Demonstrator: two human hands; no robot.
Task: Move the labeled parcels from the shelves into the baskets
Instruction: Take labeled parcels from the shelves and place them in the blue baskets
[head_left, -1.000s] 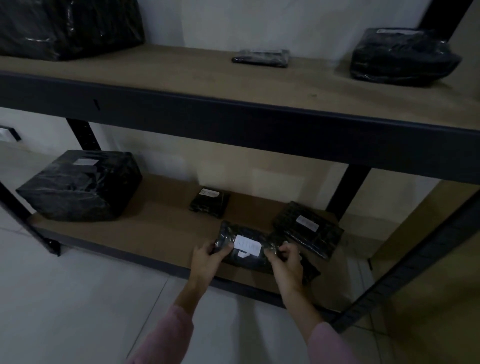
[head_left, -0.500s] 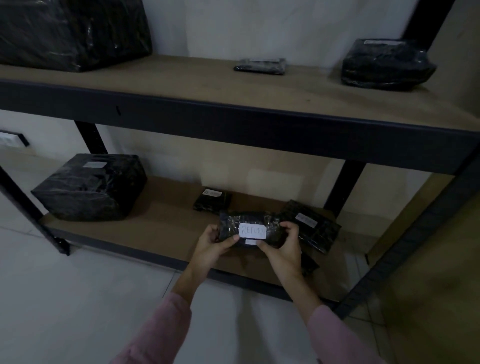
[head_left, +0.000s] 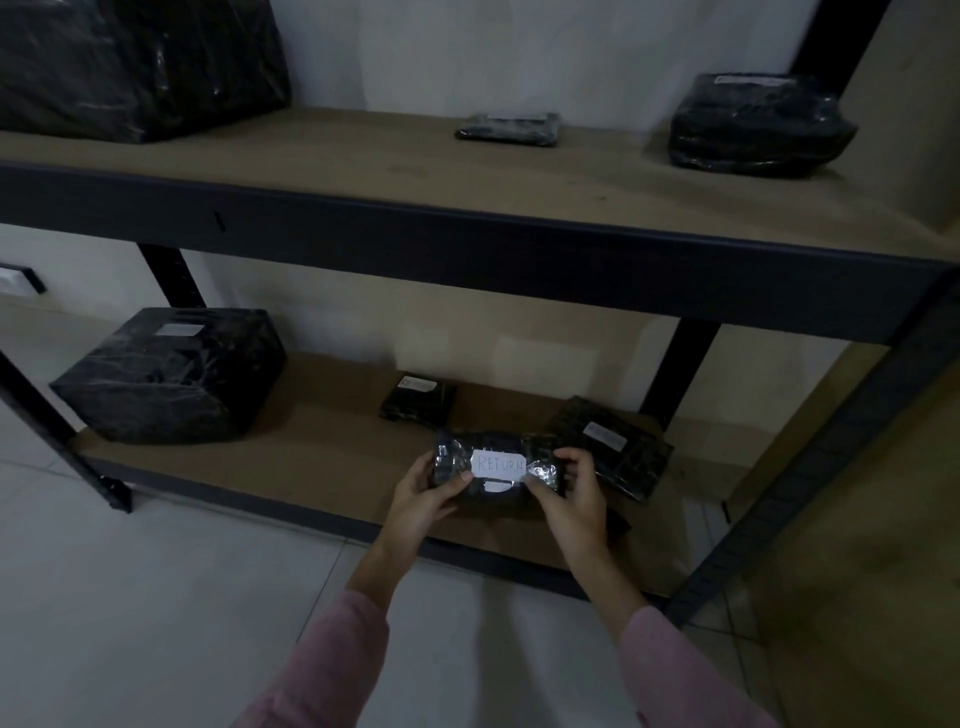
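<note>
We lose the big black film-wrapped parcel (head_left: 130, 62) past the top-left edge. Our left hand (head_left: 423, 496) and right hand (head_left: 574, 499) each pinch an end of the small black plastic-wrapped parcel (head_left: 453, 460), held between them above the wooden lower shelf (head_left: 322, 457), where it lay a second ago; its white label (head_left: 497, 464) reads RETURN.

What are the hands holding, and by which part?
One small black-wrapped parcel with a white label reading RETURN. The left hand grips its left end, and the right hand grips its right end.
</note>
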